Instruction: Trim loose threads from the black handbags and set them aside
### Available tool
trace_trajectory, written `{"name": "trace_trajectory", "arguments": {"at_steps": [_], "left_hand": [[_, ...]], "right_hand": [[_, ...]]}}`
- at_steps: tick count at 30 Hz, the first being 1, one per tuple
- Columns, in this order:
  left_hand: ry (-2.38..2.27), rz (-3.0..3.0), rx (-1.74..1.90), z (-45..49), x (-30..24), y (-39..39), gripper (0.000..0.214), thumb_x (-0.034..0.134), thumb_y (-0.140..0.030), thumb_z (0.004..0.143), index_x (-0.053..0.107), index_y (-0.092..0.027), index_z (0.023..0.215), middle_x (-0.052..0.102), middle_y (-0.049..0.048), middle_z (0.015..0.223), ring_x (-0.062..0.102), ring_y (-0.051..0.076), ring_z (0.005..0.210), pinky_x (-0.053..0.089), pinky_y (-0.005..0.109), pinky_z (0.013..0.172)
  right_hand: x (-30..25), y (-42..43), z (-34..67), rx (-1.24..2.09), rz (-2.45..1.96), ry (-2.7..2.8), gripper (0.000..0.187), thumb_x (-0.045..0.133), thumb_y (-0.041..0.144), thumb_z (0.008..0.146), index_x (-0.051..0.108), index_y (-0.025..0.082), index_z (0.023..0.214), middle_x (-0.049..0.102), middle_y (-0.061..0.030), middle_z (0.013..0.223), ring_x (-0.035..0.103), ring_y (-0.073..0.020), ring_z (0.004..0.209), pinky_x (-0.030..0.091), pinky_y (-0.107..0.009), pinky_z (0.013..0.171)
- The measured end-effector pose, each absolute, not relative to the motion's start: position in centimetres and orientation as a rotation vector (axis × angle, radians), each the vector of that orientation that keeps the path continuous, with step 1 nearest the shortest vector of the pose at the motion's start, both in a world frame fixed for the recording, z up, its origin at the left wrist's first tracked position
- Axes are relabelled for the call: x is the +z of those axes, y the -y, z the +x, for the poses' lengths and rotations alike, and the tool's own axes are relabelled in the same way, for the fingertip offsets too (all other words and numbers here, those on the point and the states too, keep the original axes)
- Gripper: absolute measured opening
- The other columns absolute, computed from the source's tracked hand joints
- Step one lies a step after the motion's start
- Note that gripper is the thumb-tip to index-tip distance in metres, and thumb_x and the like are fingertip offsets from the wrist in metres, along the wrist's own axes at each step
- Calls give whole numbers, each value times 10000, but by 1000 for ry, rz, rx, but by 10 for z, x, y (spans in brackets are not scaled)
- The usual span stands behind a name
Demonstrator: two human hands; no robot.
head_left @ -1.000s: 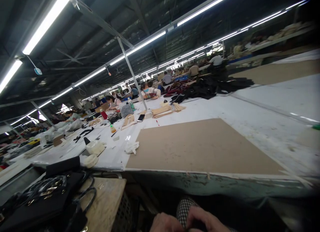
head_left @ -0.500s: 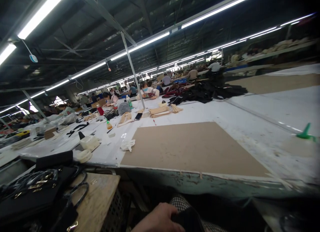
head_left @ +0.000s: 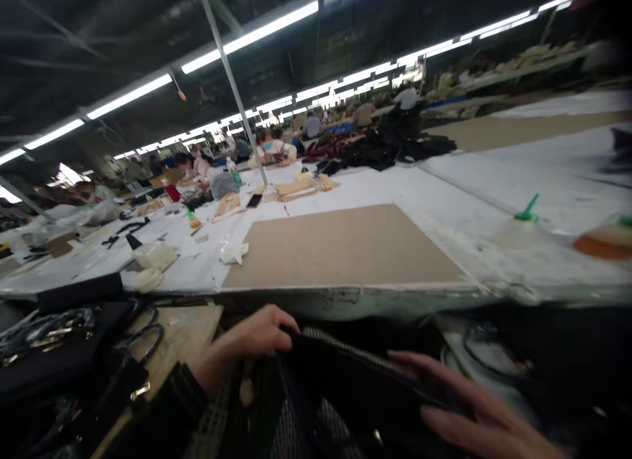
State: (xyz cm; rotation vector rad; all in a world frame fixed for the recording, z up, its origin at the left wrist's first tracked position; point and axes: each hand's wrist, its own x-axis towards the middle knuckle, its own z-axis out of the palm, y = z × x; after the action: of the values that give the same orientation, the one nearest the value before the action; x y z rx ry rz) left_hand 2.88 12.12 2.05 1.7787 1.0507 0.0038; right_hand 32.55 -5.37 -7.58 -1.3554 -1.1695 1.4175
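Note:
Below the table edge, my left hand (head_left: 251, 340) is closed on the left end of a black bag piece (head_left: 345, 380) with a chequered lining. My right hand (head_left: 469, 413) lies along its right side with the fingers stretched over the dark material. The piece hangs over my lap, in front of the worn table edge (head_left: 345, 299). A brown cardboard sheet (head_left: 340, 248) lies on the white table just beyond my hands.
A wooden side stand (head_left: 182, 334) at the left carries black straps with metal buckles (head_left: 54, 334). Green-capped glue bottles (head_left: 523, 225) stand at the right. White rags, small containers and paper patterns lie further back. Other people sit at work along the far tables.
The view has tipped down. Both hands have risen into sight, lifting the black piece up from my lap; before only fingertips showed at the bottom edge.

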Motion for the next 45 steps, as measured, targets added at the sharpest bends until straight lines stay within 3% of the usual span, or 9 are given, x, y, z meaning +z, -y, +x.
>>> {"name": "trace_trajectory", "arguments": {"at_steps": [4,10,17,22,26,30,33,41,45], "left_hand": [[-792,1936,-128,13,19,-124,301,537,-56,569,747,-179,745,652,-3,868,573,181,837,426,241,792],[-678,1614,-33,23,-9,-98,514,619,-146,733,607,-210,1243,671,48,1130,611,222,1051,446,320,911],[-733,1808,-23,39,-23,-107,198,701,-272,774,677,-173,944,690,17,1011,608,184,952,431,266,864],[-749,1871,-73,48,-31,-109,154,704,-311,783,665,-168,825,670,-5,889,581,167,852,429,254,791],[-744,1872,-63,48,-35,-111,165,712,-323,790,652,-171,770,685,2,946,598,179,897,425,268,830],[-636,1889,-87,46,-31,-115,144,751,-294,764,686,-174,716,665,12,1152,595,200,1060,378,284,977],[-600,1868,-132,45,-26,-118,130,774,-281,739,699,-181,706,639,14,1235,581,213,1114,365,296,1013],[-611,1838,-108,43,-27,-118,105,789,-256,725,713,-186,710,639,15,1232,574,216,1147,367,294,1011],[-620,1832,-88,41,-27,-117,105,783,-254,736,705,-186,715,652,6,1223,585,210,1135,356,296,1018]], "right_hand": [[-42,51,324,1724,-1272,1255,572,709,408,796,580,294,1342,561,-63,1398,498,-360,1285,423,-445,1067],[-77,56,312,1746,-1303,1256,509,662,330,857,548,288,1351,602,-30,1322,535,-292,1235,443,-375,1041],[-86,65,301,1435,-1402,1224,393,670,380,869,556,246,1221,641,-63,1191,599,-253,1127,484,-367,999],[-92,68,296,1141,-1491,1328,224,680,326,874,572,241,1049,649,-11,982,624,-201,942,513,-322,870],[-96,72,296,1103,-1559,1306,199,697,345,875,592,241,1009,655,8,905,630,-188,853,521,-299,783],[-97,72,293,1016,-1480,1289,263,731,291,858,580,264,1072,647,-9,1073,619,-201,1014,499,-328,914],[-94,69,293,864,-1388,1457,151,702,236,883,606,255,998,591,-29,1184,566,-207,1138,451,-342,1004],[-84,64,295,573,-1520,1955,174,551,207,971,667,257,1091,578,-73,1233,580,-226,1108,502,-357,921],[-72,59,288,678,-1516,1992,142,570,217,965,680,256,1045,607,-57,1197,597,-216,1065,504,-337,898]]}}
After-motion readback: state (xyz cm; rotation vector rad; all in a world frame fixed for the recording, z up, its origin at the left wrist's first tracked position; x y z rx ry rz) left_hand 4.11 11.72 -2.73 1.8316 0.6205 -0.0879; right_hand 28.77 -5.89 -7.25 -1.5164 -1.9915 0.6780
